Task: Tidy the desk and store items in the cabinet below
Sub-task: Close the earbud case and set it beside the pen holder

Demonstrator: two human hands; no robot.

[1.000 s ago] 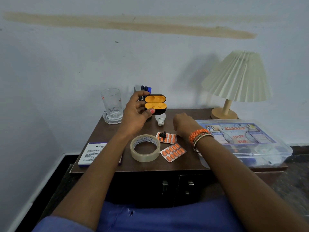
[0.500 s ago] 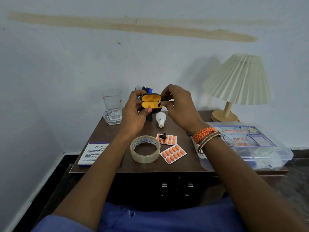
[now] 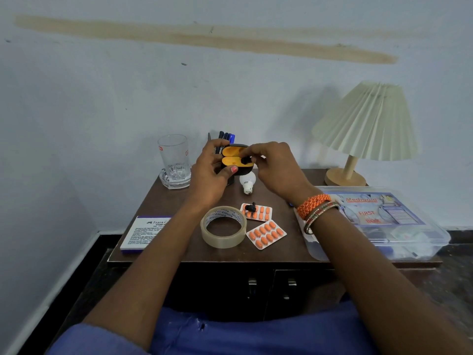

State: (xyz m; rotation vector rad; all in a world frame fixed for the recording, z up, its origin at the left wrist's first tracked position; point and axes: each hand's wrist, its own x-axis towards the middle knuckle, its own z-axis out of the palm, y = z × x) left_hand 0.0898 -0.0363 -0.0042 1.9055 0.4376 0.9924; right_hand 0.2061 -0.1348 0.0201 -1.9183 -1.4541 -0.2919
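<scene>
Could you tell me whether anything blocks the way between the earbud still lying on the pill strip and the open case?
Nothing visible does. The earbud lies uncovered on the pill strip. The case, held by the left hand, is open above the desk, with one orange slot free.

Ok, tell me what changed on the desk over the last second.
The right hand rose from the desk, carrying a black earbud to the open earbud case. The left hand kept holding the case. The second earbud, pill strips and tape roll stayed put.
</scene>
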